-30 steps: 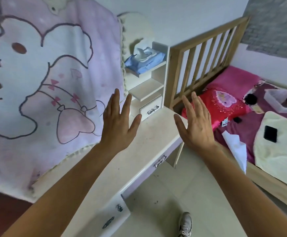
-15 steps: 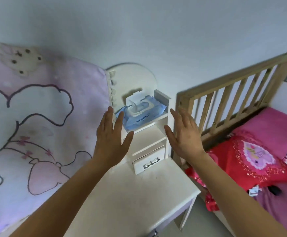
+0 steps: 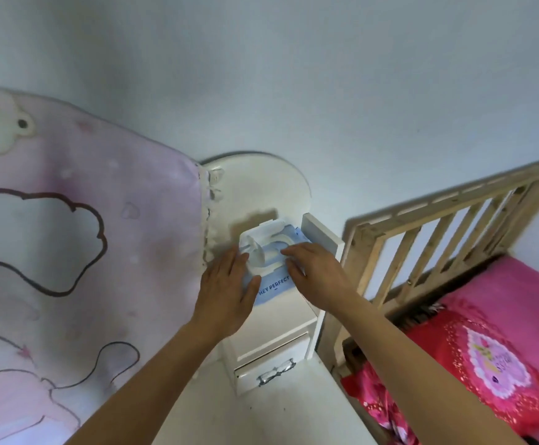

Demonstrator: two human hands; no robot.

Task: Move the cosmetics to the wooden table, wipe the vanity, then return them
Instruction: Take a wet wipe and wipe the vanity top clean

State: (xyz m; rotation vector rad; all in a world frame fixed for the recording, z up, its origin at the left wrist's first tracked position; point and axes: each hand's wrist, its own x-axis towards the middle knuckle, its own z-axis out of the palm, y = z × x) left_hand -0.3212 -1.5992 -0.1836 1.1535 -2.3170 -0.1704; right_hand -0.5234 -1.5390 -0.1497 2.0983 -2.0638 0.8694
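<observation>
Both my hands are on the pack of wet wipes (image 3: 273, 285). It lies between them on the vanity's little shelf (image 3: 281, 311), straight ahead at reach. Its long axis runs across me, from my left hand (image 3: 226, 290) to my right hand (image 3: 316, 274), so I have one hand at each short end.

My left hand lies flat. Its fingers are straight along the pack's left edge and its thumb rests on the blue wrapper beside the printed name. My right hand covers the far right corner, with its fingertips at the rim of the flip lid (image 3: 263, 240), which stands open. I cannot tell whether those fingers have curled round the pack or only rest on it.

My right hand sits deeper on the pack and my left nearer its front corner. The shelf's side panel (image 3: 321, 234) stands just beyond my right hand. I judge the pack has to come towards me and upward, not sideways. The small drawer (image 3: 273, 370) sits below my wrists, and the pink blanket (image 3: 85, 252) hangs to the left of my left hand.
</observation>
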